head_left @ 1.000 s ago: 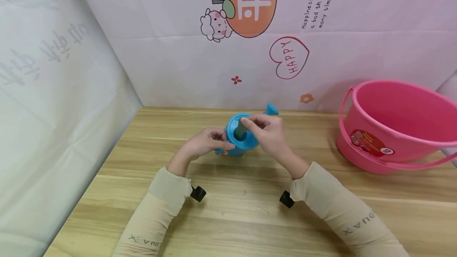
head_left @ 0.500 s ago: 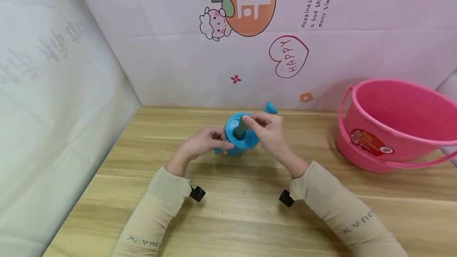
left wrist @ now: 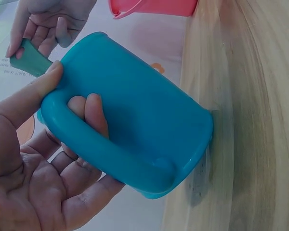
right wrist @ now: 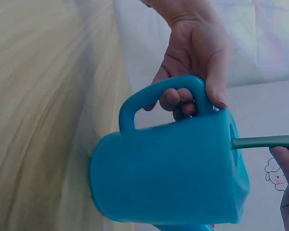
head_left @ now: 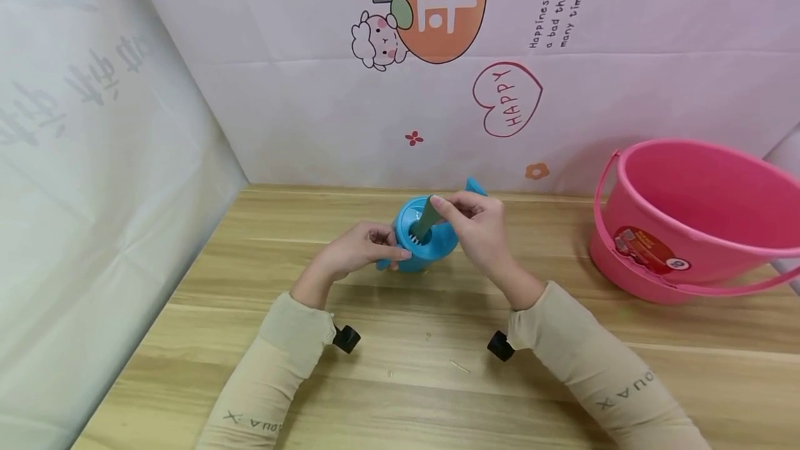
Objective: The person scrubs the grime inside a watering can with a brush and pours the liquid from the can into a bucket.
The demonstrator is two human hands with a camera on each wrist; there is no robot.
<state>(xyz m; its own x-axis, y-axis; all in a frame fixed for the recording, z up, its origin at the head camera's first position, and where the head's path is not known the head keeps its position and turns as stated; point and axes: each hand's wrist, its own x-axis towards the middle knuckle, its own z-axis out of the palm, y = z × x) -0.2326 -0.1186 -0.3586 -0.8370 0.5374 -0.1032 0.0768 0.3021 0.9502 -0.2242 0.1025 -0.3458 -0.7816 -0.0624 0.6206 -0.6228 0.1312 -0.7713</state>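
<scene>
The left hand holds the blue can by its handle: the thumb lies at the top near the rim, and fingers pass through the loop and curl behind it. The right hand pinches the upper end of a green tool between thumb and fingers. This tool is tilted and enters the round opening in the top of the can; small white tips show at its lower end, but their kind is too small to tell.

The can stands on the wooden table, near its far edge, between the two hands. The spout points away to the right, partly behind the right hand. Well apart from the can, at the right, stands a pink bucket with its bail lowered. A printed cloth hangs behind the table. Both forearms are in beige sleeves.
</scene>
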